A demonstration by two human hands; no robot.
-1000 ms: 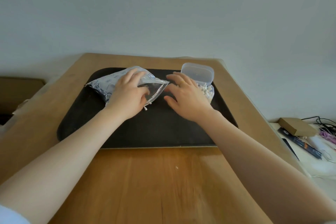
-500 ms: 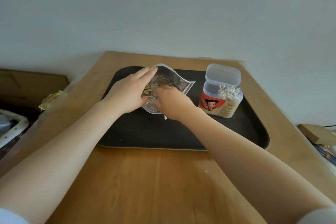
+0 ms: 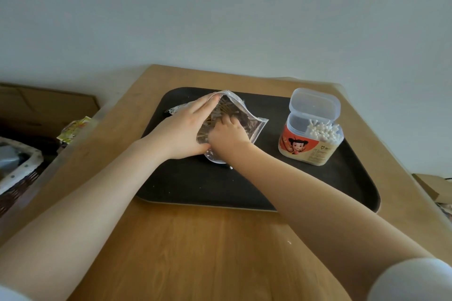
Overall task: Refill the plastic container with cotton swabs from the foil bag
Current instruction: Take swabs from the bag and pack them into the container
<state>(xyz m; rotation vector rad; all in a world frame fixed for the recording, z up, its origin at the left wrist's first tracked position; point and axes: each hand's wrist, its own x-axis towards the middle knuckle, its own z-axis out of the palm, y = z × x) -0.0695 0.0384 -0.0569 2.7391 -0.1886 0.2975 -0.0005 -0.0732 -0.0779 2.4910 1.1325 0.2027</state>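
Reaching deeper now, the right hand seemingly pinches swabs inside the crinkled silver foil bag, its mouth spread by the flat-fingered left hand; next, carry them to the open clear plastic container.

- Soft, even daylight; the wall is pale and evenly lit, without glare.
- Shadows are faint, showing only under the forearms on the surface.
- Wide-angle bending curves the surface edges toward 3 and 9 o'clock.
- The sleeve at 5 o'clock is blurred.
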